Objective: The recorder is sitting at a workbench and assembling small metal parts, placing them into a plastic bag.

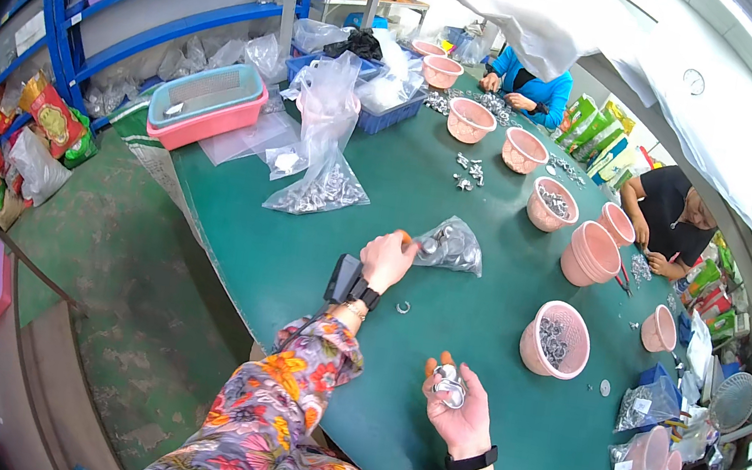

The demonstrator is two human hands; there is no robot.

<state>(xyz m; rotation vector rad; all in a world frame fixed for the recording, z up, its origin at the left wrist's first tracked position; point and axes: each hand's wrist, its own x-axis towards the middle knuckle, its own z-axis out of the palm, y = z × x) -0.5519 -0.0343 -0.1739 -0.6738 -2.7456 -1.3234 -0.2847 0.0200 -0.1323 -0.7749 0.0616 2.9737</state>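
Note:
My left hand (387, 261) is closed at the near-left end of a small clear plastic bag (469, 258) and appears to pinch its edge. Shiny metal rings fill the bag, which lies on the green table. Palm up and nearer to me, my right hand (461, 415) curls around several metal rings (449, 388). Orange covers show on fingertips of both hands. One loose open metal ring (402, 307) lies on the table between my hands. To the right of them stands a pink bowl (581, 346) with metal rings inside.
A larger bag of metal parts (320, 191) lies at the far left. Several pink bowls stand along the right; stacked bowls (589, 255) are among them. A blue-sleeved person (536, 89) and a black-shirted person (672, 214) work across the table. Red-handled pliers (623, 279) lie near the second person.

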